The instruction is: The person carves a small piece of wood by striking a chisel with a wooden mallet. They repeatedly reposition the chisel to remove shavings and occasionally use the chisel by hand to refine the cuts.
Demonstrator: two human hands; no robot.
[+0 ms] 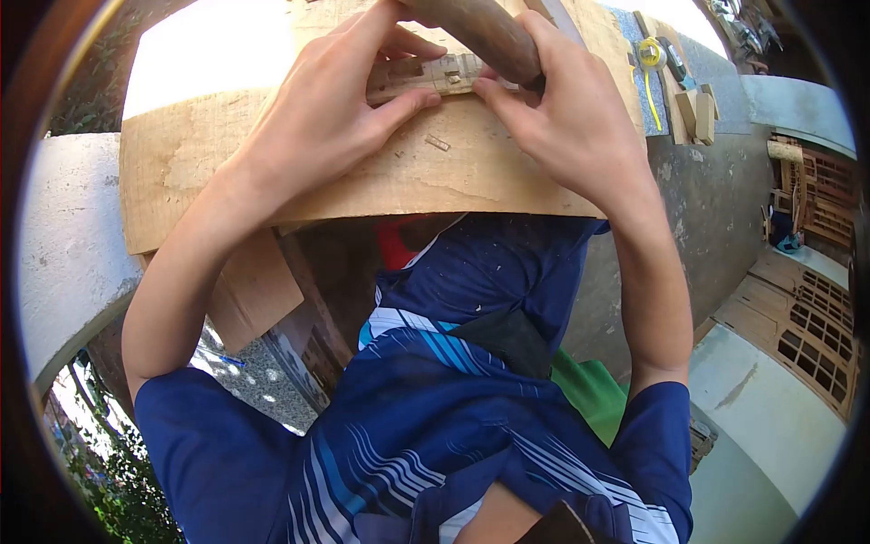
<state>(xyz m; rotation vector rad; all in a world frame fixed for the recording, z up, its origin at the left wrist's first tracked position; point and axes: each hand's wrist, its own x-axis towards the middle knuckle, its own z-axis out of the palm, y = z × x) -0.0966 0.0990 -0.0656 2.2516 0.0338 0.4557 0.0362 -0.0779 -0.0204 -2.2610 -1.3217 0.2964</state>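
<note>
A narrow notched strip of wood point(408, 80) lies across a broad pale board point(507, 177) in front of me. My left hand point(331, 104) is closed on the strip's left part, thumb along its near edge and fingers over the far side. At its right end, my right hand point(580, 113) pinches the strip with the thumb; some of its fingers are hidden. A thick, rounded dark wooden piece point(480, 34) slants down from the top edge to my right palm, covering part of the strip. Nearer me, a small wood chip point(437, 142) sits on the board.
At the right, a yellow tape measure point(651, 54) with its blade out lies near small wooden blocks point(698, 113). A white ledge point(77, 254) borders the left side. Wooden lattice panels point(820, 344) stand farther right. The board's near edge is just above my lap.
</note>
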